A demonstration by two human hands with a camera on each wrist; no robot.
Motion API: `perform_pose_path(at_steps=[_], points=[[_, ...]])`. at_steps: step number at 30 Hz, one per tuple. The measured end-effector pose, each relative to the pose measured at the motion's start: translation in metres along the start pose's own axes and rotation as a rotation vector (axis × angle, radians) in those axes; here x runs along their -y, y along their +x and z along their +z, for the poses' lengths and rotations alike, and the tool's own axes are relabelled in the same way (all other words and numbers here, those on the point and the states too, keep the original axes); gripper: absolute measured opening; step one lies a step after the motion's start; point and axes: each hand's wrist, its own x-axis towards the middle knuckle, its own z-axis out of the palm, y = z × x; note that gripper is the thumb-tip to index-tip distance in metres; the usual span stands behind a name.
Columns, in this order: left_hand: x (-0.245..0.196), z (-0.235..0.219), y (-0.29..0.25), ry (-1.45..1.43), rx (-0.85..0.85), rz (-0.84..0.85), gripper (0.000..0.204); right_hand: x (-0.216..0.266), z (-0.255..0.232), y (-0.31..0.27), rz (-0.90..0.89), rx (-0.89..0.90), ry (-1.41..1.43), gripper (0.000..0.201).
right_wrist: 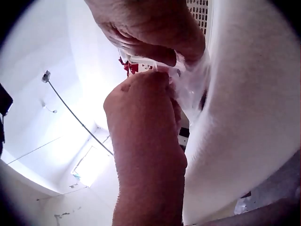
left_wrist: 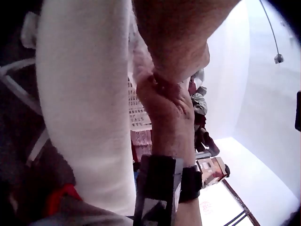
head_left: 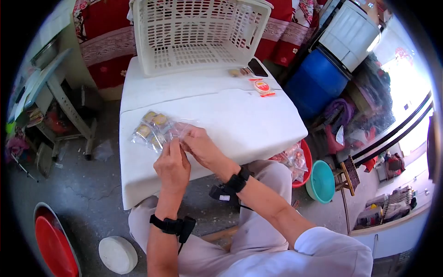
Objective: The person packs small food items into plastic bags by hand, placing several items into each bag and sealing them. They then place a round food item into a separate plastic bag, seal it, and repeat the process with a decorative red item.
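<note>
A clear plastic bag [head_left: 153,134] holding several small yellowish, individually wrapped pieces lies near the left side of the white-covered table. My left hand [head_left: 172,167] pinches the near end of the bag with thumb and fingers. Right beside it, my right hand [head_left: 201,146] grips the same end, the fingertips of both hands close together. In the right wrist view, crumpled clear plastic [right_wrist: 193,87] hangs below the fingers of the right hand [right_wrist: 150,28], with the left hand [right_wrist: 141,103] meeting it. The left wrist view hides the bag's contents behind the hands.
A white plastic crate [head_left: 198,51] lies on its side at the table's back. A round red-and-white packet [head_left: 262,87], small packets and a black phone [head_left: 257,67] are at the right. Beside the table stand red and teal basins [head_left: 321,182] and a blue barrel [head_left: 318,83].
</note>
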Motion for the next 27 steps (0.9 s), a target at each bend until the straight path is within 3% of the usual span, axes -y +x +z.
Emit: perform_pose_path(at_steps=[2, 4, 8, 10, 13, 14, 16, 17, 19, 20, 23, 27], points=[[0.002, 0.000, -0.002, -0.024, 0.013, 0.012, 0.022, -0.004, 0.001, 0.004, -0.019, 0.021, 0.088, 0.034], [0.005, 0.002, -0.004, 0.000, 0.020, -0.001, 0.021, -0.006, -0.007, 0.012, -0.001, 0.170, 0.057, 0.042], [0.005, 0.002, -0.003, 0.000, -0.018, -0.013, 0.019, 0.014, -0.015, -0.001, -0.013, 0.101, 0.021, 0.037], [0.005, 0.000, -0.003, 0.035, 0.050, -0.078, 0.018, 0.060, -0.029, -0.020, 0.208, 0.114, -0.391, 0.030], [0.002, -0.001, -0.003, 0.017, 0.053, -0.032, 0.017, 0.079, -0.086, 0.017, -0.014, -0.161, -0.529, 0.026], [0.002, -0.001, -0.003, 0.020, 0.082, -0.037, 0.016, 0.080, -0.112, 0.040, -0.194, -0.254, -0.566, 0.018], [0.001, 0.002, -0.004, 0.022, 0.094, -0.035, 0.016, 0.086, -0.166, 0.092, -0.329, -0.459, -1.014, 0.025], [0.002, 0.003, -0.004, 0.026, 0.105, -0.036, 0.015, 0.093, -0.180, 0.112, -0.287, -0.569, -1.266, 0.031], [0.004, 0.006, -0.005, 0.038, 0.121, -0.036, 0.014, 0.088, -0.218, 0.153, -0.452, -0.649, -1.448, 0.036], [0.005, 0.007, -0.006, 0.040, 0.139, -0.035, 0.014, 0.088, -0.225, 0.165, -0.451, -0.643, -1.437, 0.036], [0.005, 0.008, -0.006, 0.036, 0.156, -0.040, 0.013, 0.069, -0.265, 0.216, -0.374, -0.602, -1.827, 0.041], [0.006, 0.009, -0.004, 0.019, 0.168, -0.047, 0.013, 0.083, -0.230, 0.193, -0.361, -0.604, -1.886, 0.029]])
